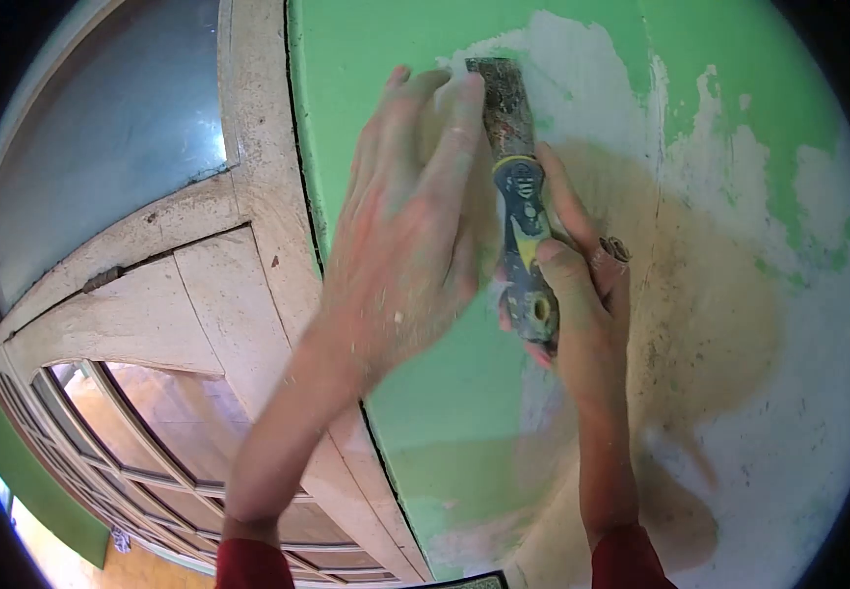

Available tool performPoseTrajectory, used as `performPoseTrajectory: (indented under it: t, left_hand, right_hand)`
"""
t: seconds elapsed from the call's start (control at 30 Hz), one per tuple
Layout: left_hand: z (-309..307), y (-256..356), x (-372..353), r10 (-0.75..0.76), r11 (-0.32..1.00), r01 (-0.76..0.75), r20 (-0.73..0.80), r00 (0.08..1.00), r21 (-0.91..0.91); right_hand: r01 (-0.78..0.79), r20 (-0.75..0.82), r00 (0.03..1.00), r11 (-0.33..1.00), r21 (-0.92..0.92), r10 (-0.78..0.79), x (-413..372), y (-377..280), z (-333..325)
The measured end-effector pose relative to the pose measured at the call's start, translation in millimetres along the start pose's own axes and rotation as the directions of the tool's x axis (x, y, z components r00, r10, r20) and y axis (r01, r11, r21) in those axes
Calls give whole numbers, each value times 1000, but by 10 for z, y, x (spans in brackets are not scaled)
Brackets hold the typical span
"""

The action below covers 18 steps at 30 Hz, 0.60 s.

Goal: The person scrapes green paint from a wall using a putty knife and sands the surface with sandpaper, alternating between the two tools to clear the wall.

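Green wall (425, 412), patched with bare plaster, carries a putty knife (521, 187) gripped by the handle in the right hand's (572, 294) closed fingers. The left hand (405, 245), fingers outstretched, presses on its blade beside a weathered glazed wooden frame (258, 147).

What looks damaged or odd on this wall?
The green paint is gone in large patches, baring a white and tan surface. The right hand holds a scraper there, and the left hand presses its blade.

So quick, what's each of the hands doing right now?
Left hand: open, fingertips pressing on the scraper blade.
Right hand: closed around the scraper's handle.
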State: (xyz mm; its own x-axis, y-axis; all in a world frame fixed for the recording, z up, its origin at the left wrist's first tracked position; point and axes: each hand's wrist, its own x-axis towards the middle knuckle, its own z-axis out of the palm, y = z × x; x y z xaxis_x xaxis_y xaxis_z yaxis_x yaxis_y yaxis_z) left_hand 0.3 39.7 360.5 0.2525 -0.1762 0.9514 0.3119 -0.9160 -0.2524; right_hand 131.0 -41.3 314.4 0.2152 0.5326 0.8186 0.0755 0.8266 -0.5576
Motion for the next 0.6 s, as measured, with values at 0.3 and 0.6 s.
performPoseTrajectory:
  t: [0.3, 0.6]
  left_hand:
    - [218, -228, 113, 210, 954, -230, 119, 971, 192]
    - [218, -306, 313, 328, 906, -336, 75, 942, 259]
  right_hand:
    - [-114, 19, 993, 986, -123, 117, -11, -250, 39]
    - [-62, -76, 996, 972, -228, 46, 38, -375, 131]
